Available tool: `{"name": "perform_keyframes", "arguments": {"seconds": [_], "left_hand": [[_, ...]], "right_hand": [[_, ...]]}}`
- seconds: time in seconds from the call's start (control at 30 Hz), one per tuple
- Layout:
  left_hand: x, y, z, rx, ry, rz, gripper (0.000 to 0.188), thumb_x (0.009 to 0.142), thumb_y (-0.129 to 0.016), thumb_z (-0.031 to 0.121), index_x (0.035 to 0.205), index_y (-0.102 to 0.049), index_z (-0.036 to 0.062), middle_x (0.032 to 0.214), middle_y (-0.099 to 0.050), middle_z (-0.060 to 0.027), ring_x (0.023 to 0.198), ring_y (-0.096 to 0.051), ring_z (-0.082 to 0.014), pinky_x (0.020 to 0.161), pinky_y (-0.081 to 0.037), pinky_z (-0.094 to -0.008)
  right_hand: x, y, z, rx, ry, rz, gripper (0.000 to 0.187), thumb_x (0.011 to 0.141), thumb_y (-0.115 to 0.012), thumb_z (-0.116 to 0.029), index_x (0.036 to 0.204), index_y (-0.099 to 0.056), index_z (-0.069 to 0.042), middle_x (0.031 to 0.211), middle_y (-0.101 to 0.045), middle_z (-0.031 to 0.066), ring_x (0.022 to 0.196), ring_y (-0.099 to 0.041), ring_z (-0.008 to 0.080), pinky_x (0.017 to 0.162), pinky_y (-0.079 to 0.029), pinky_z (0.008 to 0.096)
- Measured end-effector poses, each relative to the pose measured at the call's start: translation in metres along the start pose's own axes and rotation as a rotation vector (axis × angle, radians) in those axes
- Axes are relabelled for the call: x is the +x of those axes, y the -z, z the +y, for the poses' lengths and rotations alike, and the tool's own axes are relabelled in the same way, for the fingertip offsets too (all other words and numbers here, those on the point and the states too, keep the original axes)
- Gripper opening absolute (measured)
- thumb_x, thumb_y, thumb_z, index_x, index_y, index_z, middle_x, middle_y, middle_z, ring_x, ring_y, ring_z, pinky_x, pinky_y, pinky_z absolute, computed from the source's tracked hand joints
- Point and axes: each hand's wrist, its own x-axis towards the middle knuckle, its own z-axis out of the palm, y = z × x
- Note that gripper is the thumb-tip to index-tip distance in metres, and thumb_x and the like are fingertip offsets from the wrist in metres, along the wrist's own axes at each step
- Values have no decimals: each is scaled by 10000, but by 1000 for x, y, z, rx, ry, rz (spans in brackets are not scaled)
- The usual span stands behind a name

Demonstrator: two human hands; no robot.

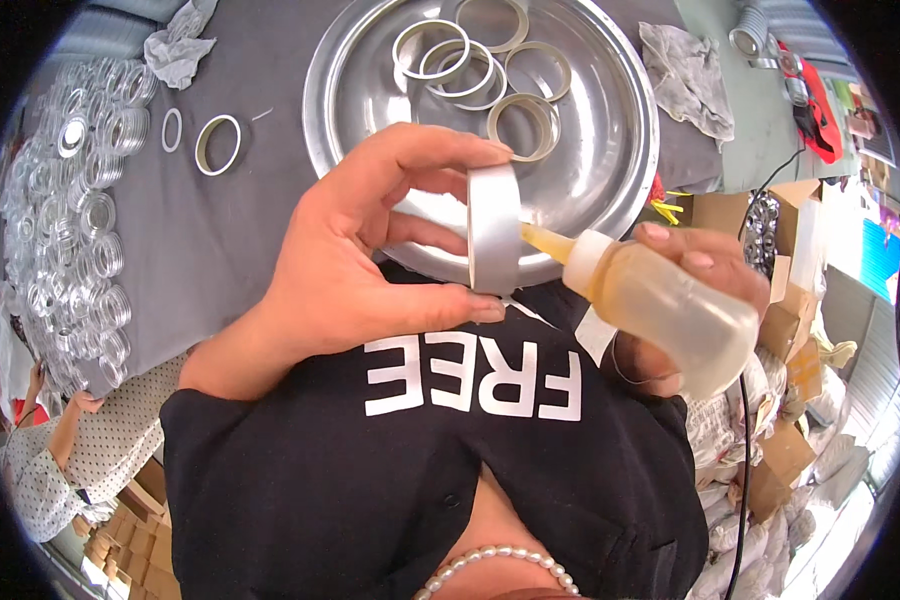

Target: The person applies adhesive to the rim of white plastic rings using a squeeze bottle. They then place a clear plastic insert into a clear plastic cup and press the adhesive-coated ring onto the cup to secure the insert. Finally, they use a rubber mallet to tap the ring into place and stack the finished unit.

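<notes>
My left hand (335, 250) grips a silver metal ring (495, 230) on edge between thumb and fingers, in front of the near part of a round metal tray (320, 110). In my right hand (705, 262) is a translucent squeeze bottle (680, 320) with yellowish contents, tilted so its tapered nozzle points left at the ring. The nozzle tip is at or very close to the ring's right edge; contact cannot be made out. Several similar rings, one of them a metal ring (551, 125) close behind my left fingertips, lie in the tray, some overlapping.
On the dark cloth (220, 230) to the left lie a ring (201, 150) and a thinner white ring (165, 131). Many clear round containers (100, 215) are stacked at the far left. A crumpled rag (688, 80) sits right of the tray. Another person's patterned clothing (110, 450) shows at lower left.
</notes>
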Motion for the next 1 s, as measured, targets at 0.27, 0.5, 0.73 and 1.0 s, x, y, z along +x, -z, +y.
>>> {"name": "perform_keyframes", "arguments": {"seconds": [0.27, 0.5, 0.73, 1.0], "left_hand": [[5, 3, 8, 519, -358, -105, 520, 688, -810, -88, 1177, -706, 57, 1300, -596, -192, 1205, -634, -312, 953, -569, -387], [6, 4, -13, 551, -576, -117, 478, 692, -779, -115, 1134, -745, 65, 1290, -603, -179, 1153, -637, -307, 946, -551, -400], [-41, 46, 10, 649, -260, 257, 652, 686, -828, 161, 1311, -661, 79, 1280, -562, -169, 1144, -590, -332, 957, -499, -406], [-61, 92, -8, 1469, -82, 522, 740, 676, -832, 93, 1383, -614, 107, 1320, -583, -139, 1211, -563, -312, 1034, -436, -434]], "right_hand": [[5, -20, 2, -17, -419, 403, 745, 838, -715, -588, 1140, -537, 69, 916, -634, 210, 636, -650, 220, 460, -506, 281], [12, -12, 18, 525, -784, 438, 516, 990, -589, -416, 1178, -557, 63, 879, -701, 211, 542, -653, 186, 347, -434, 229], [5, -10, 51, 1022, -675, 642, 602, 1045, -516, -525, 1292, -562, 22, 1121, -692, 155, 600, -510, 62, 539, -453, 201], [4, 16, 66, 1105, -502, 643, 594, 1038, -549, -488, 1288, -553, 51, 1197, -667, 227, 591, -485, 49, 517, -398, 196]]}}
